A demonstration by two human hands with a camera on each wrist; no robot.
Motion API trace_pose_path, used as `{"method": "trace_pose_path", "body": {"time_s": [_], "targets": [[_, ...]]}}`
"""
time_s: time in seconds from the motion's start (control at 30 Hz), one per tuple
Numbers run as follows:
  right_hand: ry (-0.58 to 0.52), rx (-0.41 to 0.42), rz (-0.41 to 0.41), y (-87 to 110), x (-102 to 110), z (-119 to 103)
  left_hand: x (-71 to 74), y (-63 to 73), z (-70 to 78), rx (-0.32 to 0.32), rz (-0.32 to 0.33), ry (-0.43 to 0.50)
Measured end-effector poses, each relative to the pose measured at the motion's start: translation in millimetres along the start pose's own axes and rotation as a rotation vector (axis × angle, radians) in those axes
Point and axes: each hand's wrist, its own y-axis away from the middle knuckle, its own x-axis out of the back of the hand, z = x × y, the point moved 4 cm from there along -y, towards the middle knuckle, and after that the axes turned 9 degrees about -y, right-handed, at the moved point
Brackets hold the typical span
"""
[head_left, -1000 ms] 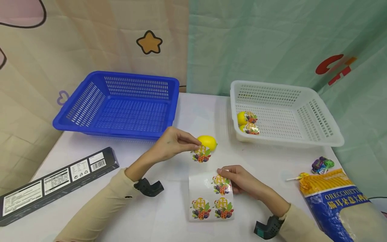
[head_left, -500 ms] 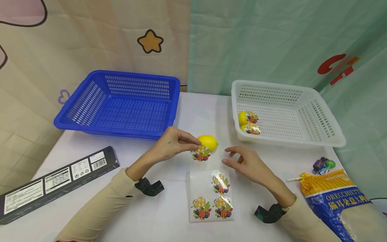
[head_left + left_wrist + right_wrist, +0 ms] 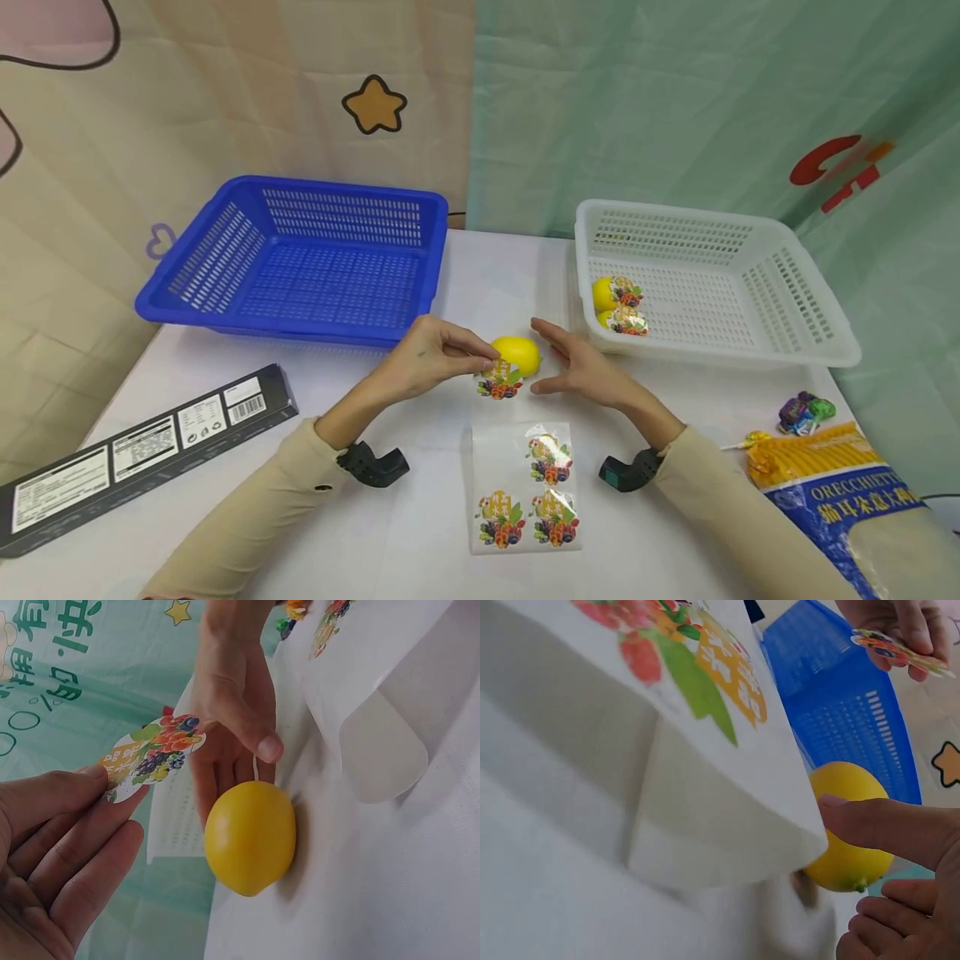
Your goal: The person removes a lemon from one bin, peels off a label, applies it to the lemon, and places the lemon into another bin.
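My left hand pinches a round fruit-print sticker by its edge, between thumb and fingertips. In the left wrist view the sticker is held up in the air, apart from the lemon. That yellow lemon lies on the white table just behind the sticker. At its right side my right hand has thumb and fingers spread around it, nothing gripped. A sticker sheet lies in front of both hands, with several printed stickers on its backing and a curled end showing in the wrist views.
A blue basket stands at back left. The white basket at back right holds two lemons with stickers. A long dark box lies left; a pasta bag, wrapped candies and a lollipop lie right.
My right hand has let go of the sticker sheet and moved up to the lemon's right side. My left hand still holds the sticker in about the same place.
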Motion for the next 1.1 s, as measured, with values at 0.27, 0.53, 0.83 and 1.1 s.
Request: {"method": "trace_pose_path", "body": {"time_s": [0.27,0.53,0.83,1.1], "targets": [[0.063,0.095,-0.097,-15.9,-18.4,-13.7,-4.4,-4.2,-0.9,-0.030,0.010,-0.025],[-0.118,0.154,-0.119,-8.9,-22.4,-25.7,-3.4,-5.0,-1.6,-0.010,0.061,0.004],[-0.283,0.056,-0.096,-0.3,-30.6,-32.6,-5.0,-4.4,0.5,-0.030,0.106,-0.007],[-0.321,-0.013,-0.078,3.1,-33.5,-35.3,-6.0,-3.5,2.1,-0.060,0.122,0.004]]}}
